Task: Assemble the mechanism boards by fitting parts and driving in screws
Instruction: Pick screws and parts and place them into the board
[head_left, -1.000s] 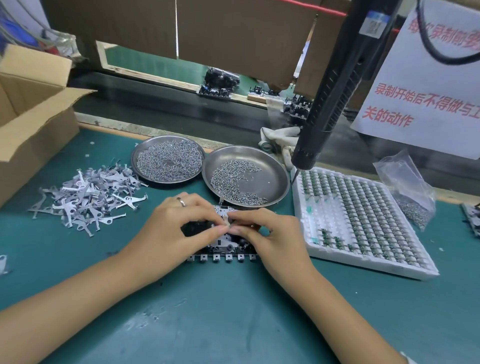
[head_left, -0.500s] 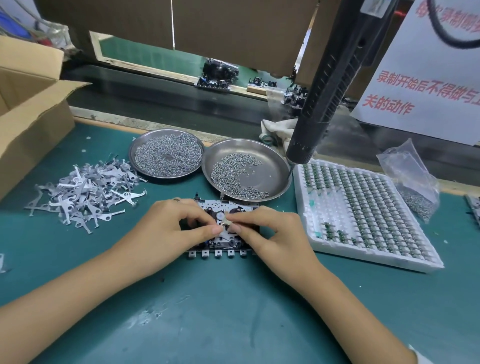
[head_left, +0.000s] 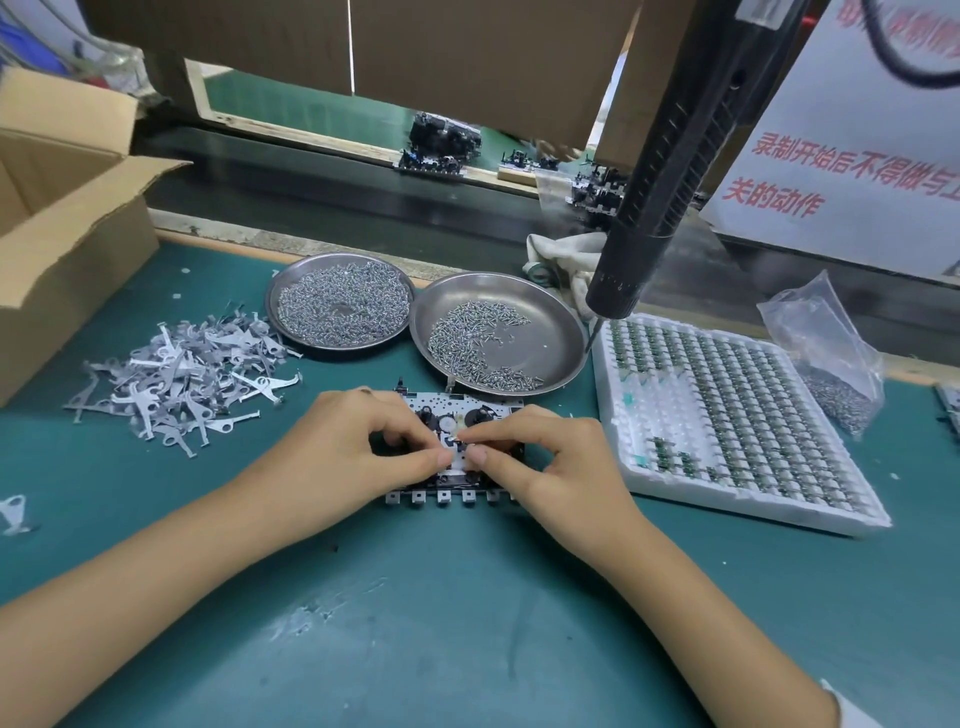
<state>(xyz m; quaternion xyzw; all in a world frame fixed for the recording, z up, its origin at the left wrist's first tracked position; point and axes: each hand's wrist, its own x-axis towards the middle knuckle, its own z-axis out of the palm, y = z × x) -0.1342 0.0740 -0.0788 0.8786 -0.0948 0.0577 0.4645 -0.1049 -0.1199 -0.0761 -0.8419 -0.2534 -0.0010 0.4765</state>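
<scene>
While both our hands work over the board (head_left: 457, 447), which lies flat on the worktop (head_left: 467, 623) just in front of the right screw dish (head_left: 561, 338), the left hand (head_left: 343, 457) and right hand (head_left: 550, 462) pinch a small pale part (head_left: 460, 452) at the board's middle, fingertips nearly meeting. We judge the part light and easily bent, best held by its edges; the board looks stiff, with delicate fittings. The driver (head_left: 670, 171) hangs above and right of the board.

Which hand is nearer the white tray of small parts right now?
Right. The right hand sits on the board, just beside the white tray. The left hand is on the board's far side.
</scene>
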